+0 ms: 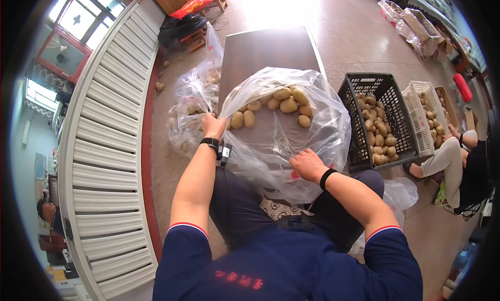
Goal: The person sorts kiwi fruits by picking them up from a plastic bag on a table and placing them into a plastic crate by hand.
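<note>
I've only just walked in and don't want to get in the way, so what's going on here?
A seated person in a navy shirt grips a large clear plastic bag with the left hand; the right hand is at its near side. Round tan potatoes show in its wide opening, over a dark brown flat surface. On the right, a black plastic crate holds more potatoes.

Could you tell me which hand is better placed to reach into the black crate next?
Probably the right hand, which lies nearer the black crate of potatoes; the left hand is farther away, gripping the clear bag.
</note>
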`<state>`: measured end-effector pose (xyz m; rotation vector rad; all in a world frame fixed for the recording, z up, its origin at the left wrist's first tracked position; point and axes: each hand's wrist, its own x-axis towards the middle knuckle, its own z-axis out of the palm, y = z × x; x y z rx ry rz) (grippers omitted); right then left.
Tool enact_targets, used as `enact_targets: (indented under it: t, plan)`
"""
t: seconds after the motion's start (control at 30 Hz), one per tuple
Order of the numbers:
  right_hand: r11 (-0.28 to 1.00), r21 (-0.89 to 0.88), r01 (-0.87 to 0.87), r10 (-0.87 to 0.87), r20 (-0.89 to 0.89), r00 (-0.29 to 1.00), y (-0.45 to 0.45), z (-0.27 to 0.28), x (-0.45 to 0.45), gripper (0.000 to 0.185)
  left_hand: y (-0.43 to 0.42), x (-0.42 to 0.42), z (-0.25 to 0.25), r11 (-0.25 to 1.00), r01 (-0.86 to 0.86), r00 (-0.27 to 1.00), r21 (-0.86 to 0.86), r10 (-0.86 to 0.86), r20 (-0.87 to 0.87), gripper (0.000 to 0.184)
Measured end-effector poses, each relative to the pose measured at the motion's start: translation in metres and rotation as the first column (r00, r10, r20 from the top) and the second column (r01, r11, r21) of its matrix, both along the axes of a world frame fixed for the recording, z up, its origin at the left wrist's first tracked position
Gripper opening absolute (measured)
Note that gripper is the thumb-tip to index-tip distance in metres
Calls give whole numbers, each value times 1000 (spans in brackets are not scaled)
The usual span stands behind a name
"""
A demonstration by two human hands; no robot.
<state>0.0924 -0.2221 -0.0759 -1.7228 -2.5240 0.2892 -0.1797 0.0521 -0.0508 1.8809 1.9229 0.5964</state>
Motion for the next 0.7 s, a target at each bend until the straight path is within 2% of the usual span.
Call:
enact_targets:
  t: [0.03, 0.07, 0.1, 0.17, 0.23, 0.27, 0.3, 0.37, 0.4, 0.63, 0.7]
  plan:
    - [996, -83, -33, 34, 14, 999, 0, 4, 1, 22, 6, -11, -13, 1000, -4, 1000, 3, 4, -2, 51]
    - [992, -119, -48, 44, -36, 998, -1, 9, 2, 13, 11, -20, -26, 984, 11, 1000, -176, -11, -1, 53]
    - [992, -119, -52, 48, -36, 998, -3, 9, 2, 13, 15, -29, -42, 937, 27, 1000, -349, -26, 7, 54]
    - [981, -182, -63, 55, -47, 997, -7, 9, 5, 8, 14, -41, -60, 939, 10, 997, -345, 19, 80, 51]
    - [977, -183, -107, 97, -60, 993, -8, 15, 8, 8, 19, -49, -75, 946, -17, 1000, -322, 7, -30, 44]
    - [968, -230, -99, 70, -131, 989, -8, 19, 8, 8, 23, -52, -82, 947, -20, 999, -321, 10, -31, 44]
    - [956, -279, -94, 38, -201, 979, -8, 24, 10, 9, 28, -55, -93, 925, -11, 1000, -380, 0, -30, 43]
    - [958, -268, -103, 37, -240, 970, -6, 27, 12, 10, 34, -58, -105, 871, 12, 999, -492, -26, -23, 43]
    - [960, -261, -101, 33, -255, 966, -5, 26, 13, 11, 16, -48, -66, 906, 44, 986, -422, -108, -130, 38]
    - [949, -307, -68, -20, -273, 962, -4, 23, 14, 11, 26, -50, -86, 889, -36, 996, -456, -8, -94, 31]
    - [949, -307, -76, -13, -278, 960, -4, 21, 14, 11, 25, -52, -78, 929, -21, 1000, -370, 14, -20, 27]
